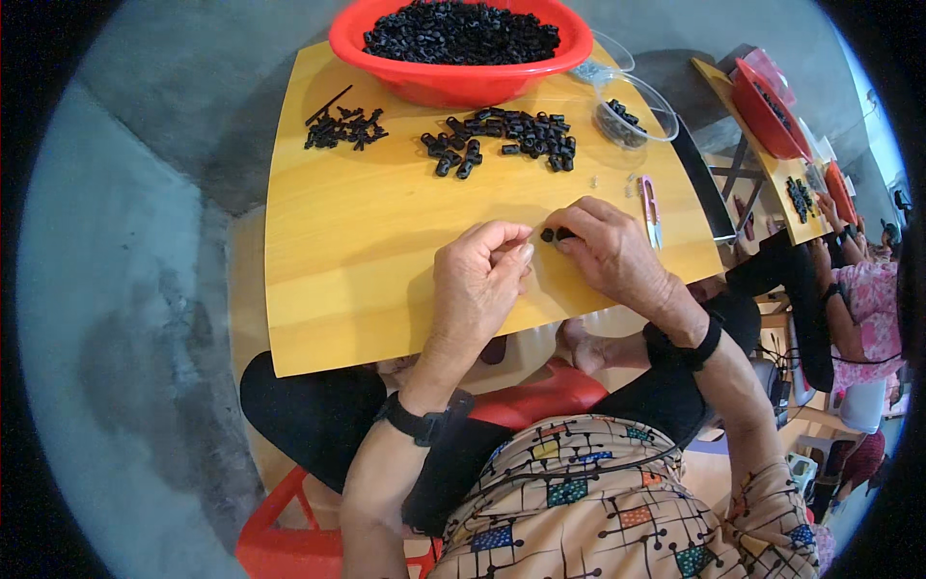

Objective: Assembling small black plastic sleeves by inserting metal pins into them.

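Observation:
Both hands are held close together over the near part of the yellow table [347, 251]. My right hand [612, 251] pinches a small black plastic piece [548, 234] between thumb and fingers; its dark end points toward the left hand. My left hand [482, 280] is closed, thumb against fingertips, and anything between them is too small to make out. Beyond the hands lies a loose pile of small black plastic pieces [521, 130]. Farther left is a heap of thin, branching black parts [345, 129].
A red basin [424, 87] full of black pieces stands at the far edge. Clear plastic tubs [666, 121] sit at the far right, one holding black pieces. Pink-handled thread snips [649, 203] lie near tiny shiny bits. At right, another person works at a second table [762, 164].

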Motion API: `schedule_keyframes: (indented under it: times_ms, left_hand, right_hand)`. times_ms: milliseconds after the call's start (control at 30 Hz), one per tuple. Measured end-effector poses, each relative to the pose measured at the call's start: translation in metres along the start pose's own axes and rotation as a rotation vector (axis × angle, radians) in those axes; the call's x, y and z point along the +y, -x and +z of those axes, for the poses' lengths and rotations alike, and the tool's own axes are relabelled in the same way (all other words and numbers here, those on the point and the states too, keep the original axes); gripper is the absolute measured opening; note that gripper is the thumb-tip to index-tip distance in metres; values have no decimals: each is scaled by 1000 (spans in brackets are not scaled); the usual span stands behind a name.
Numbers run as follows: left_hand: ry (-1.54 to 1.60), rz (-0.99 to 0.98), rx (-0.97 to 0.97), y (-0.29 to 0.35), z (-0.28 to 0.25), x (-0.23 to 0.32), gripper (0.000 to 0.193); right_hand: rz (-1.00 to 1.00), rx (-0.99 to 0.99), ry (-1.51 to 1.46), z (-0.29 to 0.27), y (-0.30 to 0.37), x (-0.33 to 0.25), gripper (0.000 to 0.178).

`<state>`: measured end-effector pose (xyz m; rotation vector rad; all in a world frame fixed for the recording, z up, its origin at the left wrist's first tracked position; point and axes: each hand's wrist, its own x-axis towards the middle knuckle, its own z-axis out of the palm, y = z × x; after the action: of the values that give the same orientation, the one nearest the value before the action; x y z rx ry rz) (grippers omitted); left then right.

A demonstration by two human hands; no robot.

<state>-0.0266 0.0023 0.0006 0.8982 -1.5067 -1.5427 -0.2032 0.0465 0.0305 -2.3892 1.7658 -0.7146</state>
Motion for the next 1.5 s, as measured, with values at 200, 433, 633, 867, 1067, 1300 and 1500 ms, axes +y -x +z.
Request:
schedule_keyframes:
  times_ms: [200, 433, 633, 867, 1067, 1300, 1500]
  left_hand:
    - [-231, 179, 79, -1, -5, -11, 17]
    - [-274, 204, 131, -4, -12, -9, 15]
    - [-312, 252, 139, -11, -11, -9, 15]
    - [-453, 323, 67, -4, 15, -1, 20]
    - [-674, 531, 70, -6, 33, 0, 24]
    - [-905, 526, 23, -14, 46, -1, 23]
    - [-891, 539, 17, -15, 44, -6, 16]
  right_hand:
    - [61, 137, -30, 2, 17, -4, 26]
    - [248, 246, -216, 8, 36, -5, 29]
    - [265, 409, -260, 18, 42, -4, 27]
    - [358, 451, -431, 20, 46, 7, 25]
    - [307, 468, -445, 21, 46, 3, 24]
    - [286, 439, -359, 16, 47, 1, 25]
    - [341, 399, -387, -2, 34, 22, 19]
